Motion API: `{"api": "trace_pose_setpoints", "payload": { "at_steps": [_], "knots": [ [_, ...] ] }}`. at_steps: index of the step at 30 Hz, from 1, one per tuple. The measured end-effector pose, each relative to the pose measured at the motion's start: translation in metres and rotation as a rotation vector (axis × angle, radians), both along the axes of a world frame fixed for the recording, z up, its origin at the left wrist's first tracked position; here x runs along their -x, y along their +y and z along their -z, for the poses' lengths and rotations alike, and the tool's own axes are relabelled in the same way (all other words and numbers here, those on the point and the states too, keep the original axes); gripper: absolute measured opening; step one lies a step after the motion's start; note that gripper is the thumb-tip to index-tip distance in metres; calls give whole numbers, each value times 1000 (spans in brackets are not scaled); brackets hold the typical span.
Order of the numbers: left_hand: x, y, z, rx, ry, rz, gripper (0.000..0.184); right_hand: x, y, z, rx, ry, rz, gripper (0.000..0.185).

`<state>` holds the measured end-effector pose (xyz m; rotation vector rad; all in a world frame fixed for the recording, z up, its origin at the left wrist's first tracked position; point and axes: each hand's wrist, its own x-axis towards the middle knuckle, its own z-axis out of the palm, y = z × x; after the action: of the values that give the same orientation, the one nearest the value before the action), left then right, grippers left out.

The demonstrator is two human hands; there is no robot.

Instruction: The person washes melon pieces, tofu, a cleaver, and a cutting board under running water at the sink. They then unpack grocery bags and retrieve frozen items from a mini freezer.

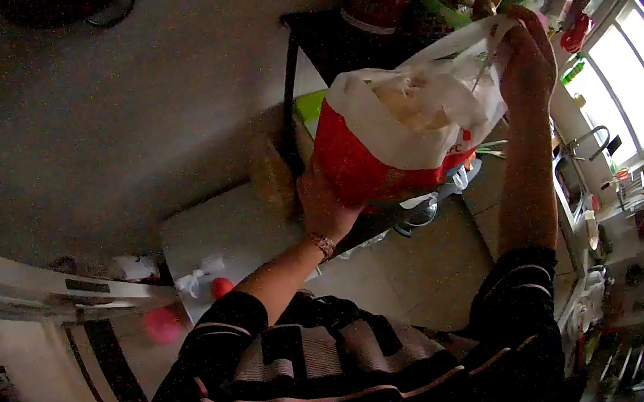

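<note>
Plastic bag, red and white, is in front of the black shelf, seemingly being held steady. The right hand has its grip bunched around the bag's top; the left hand touches its lower side, fingers hidden, grip untellable. Next move likely calls for level support.

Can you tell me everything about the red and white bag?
The bag looks like thin, crinkly plastic, white above and red below, with small lettering near its right side, partly too blurry to read. It bulges, and something pale shows at the top, though I can't tell what. It's held up, tilted, in front of a black shelf. The right hand grips its stretched top; the left hand touches its lower left side.
</note>
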<state>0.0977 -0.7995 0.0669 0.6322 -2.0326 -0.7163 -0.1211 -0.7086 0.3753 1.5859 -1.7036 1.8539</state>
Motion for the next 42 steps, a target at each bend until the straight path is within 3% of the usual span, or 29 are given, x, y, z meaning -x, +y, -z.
{"api": "trace_pose_setpoints", "payload": {
  "at_steps": [2, 3, 4, 5, 6, 8, 9, 12, 14, 16, 20, 21, 26, 27, 32, 36, 42],
  "knots": [
    [5, 0, 2, -83, -44, 27, 99, -5, 0, 3, -124, 163, 161, 27],
    [-15, 4, -55, -146, -42, 28, 101, -4, -4, 7, -175, 252, 134, 25],
    [-18, 5, -51, -176, -56, 41, 102, -2, -8, 12, -221, 340, 104, 23],
    [-21, 6, -48, -206, -71, 54, 103, -12, -14, 16, -258, 255, 77, 23],
    [-8, 4, 13, -205, -99, 82, 104, -18, -17, 20, -294, 171, 50, 22],
    [-15, 5, 6, -215, -65, 131, 108, -13, -19, 22, -291, 265, 61, 21],
    [-30, 8, -57, -232, 1, 152, 110, -16, -20, 20, -303, 321, 103, 21],
    [-45, 10, -91, -232, 41, 135, 112, -20, -15, 14, -325, 291, 136, 31],
    [-57, 10, -79, -228, 6, 129, 110, -19, -7, 12, -344, 198, 104, 43],
    [-80, 5, -47, -239, -56, 133, 107, -7, 2, 18, -375, 181, 106, 41],
    [-141, -4, 57, -30, -264, -22, 84, 21, 32, 35, -453, 177, 158, 39],
    [-165, -13, 78, -151, -262, -48, 73, 26, 40, 39, -469, 179, 178, 38],
    [-307, -44, 189, -338, -730, -534, 84, 44, 78, 60, -530, 163, 299, 35],
    [-328, -47, 201, -428, -833, -501, 90, 45, 84, 64, -544, 157, 323, 35],
    [-341, -66, 173, -492, -1115, -292, 112, 58, 121, 81, -576, 129, 473, 32],
    [-301, -75, 148, -359, -1328, -150, 116, 59, 169, 102, -563, 105, 665, 31],
    [-288, -99, 201, -332, -1478, 41, 108, 19, 273, 182, -482, 10, 1027, 29]
  ]
}}
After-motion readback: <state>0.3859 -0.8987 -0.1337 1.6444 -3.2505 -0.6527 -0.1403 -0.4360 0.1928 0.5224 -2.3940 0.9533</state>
